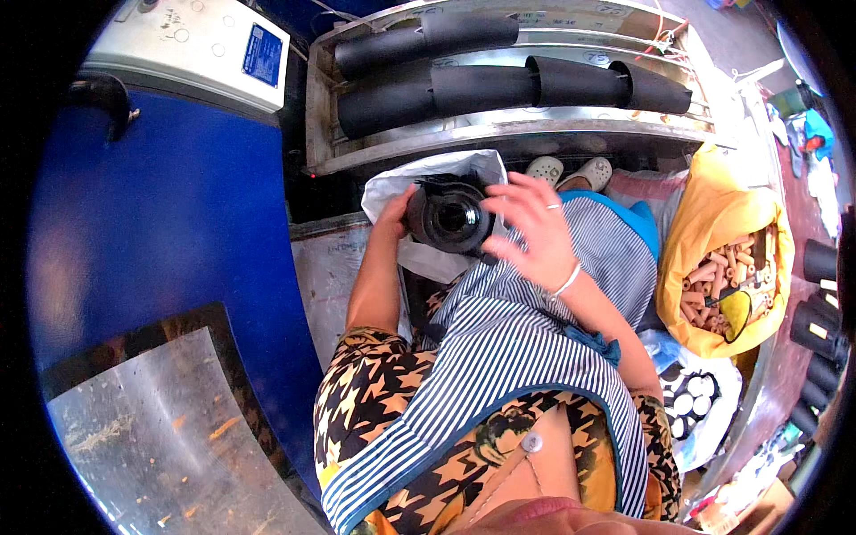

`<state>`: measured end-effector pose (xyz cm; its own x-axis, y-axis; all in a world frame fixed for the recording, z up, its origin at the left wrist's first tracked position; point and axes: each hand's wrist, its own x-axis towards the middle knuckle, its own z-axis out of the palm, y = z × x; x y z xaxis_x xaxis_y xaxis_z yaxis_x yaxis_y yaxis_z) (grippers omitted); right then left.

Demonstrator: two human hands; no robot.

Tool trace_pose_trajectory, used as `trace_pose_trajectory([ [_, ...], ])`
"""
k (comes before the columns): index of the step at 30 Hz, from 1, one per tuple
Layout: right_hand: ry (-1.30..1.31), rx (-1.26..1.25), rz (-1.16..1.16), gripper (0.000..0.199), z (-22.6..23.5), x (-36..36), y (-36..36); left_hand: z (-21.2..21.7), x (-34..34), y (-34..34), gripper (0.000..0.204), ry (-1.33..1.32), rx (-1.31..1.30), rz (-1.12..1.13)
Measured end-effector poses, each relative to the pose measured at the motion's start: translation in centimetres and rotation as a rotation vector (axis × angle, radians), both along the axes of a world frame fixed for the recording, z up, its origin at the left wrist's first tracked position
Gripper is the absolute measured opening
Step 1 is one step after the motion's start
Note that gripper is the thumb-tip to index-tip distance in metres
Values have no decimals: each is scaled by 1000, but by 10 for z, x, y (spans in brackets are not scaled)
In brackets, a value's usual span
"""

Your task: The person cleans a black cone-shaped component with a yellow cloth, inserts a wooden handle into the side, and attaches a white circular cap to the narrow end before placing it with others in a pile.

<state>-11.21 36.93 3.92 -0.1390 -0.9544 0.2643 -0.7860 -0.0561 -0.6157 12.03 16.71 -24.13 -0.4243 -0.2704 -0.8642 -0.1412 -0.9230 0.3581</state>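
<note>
Black foam tube section (452, 217), open end facing up, sits above the lap, over a white plastic bag (428, 174). Left hand (395, 217) grips its left side, fingers wrapped behind. Right hand (532, 223) rests spread and unclenched against its right edge. Ahead, a metal trough (499, 129) carries longer black foam tubes (499, 85). To the right, a yellow sack (713, 223) contains short tan cylinders (713, 276); a lower white bag (713, 419) holds white-capped pieces.
</note>
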Motion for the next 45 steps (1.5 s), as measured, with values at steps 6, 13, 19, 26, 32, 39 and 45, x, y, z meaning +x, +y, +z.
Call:
trace_pose_trajectory([
  [6,420,247,-70,21,-107,-45,61,20,19,-5,36,120,41,176],
  [13,245,20,-229,12,-97,-44,89,183,-104,-16,42,703,-223,208],
  [19,149,-30,-224,10,-68,-36,97,244,-279,-51,17,535,-521,302],
  [26,85,-74,-233,11,-59,-44,98,145,-438,-158,18,136,-937,210],
  [32,25,-31,-265,16,-67,-54,109,117,-494,-156,24,34,-827,105],
  [39,46,-22,-171,19,-79,-46,115,116,-459,-190,42,-671,-1722,-863],
  [45,-48,-95,-191,21,-63,-48,115,206,-401,-177,49,-1006,-1846,-2092],
])
